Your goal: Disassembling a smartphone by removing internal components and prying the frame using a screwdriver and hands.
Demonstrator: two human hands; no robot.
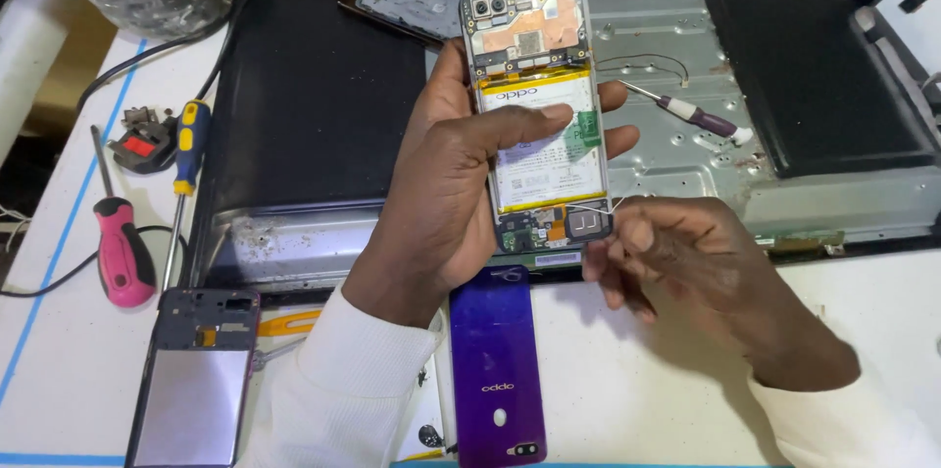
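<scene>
My left hand (pixel 451 174) grips an opened smartphone (pixel 537 47) from its left side, back cover off, thumb lying across the white battery (pixel 549 169). The circuit board and cameras show at the phone's top. My right hand (pixel 686 262) pinches a thin white wire or strip (pixel 591 203) at the phone's lower right corner, next to the small black module there. A purple phone back cover (pixel 497 370) lies on the table just below the phone, between my two white sleeves.
A dark flat panel with a bare metal chassis (pixel 676 56) lies behind the phone, a small purple-handled screwdriver (pixel 691 115) on it. At left: a pink-handled screwdriver (pixel 123 252), a blue-yellow screwdriver (pixel 189 149), a power plug (pixel 142 143), a phone frame (pixel 196 375).
</scene>
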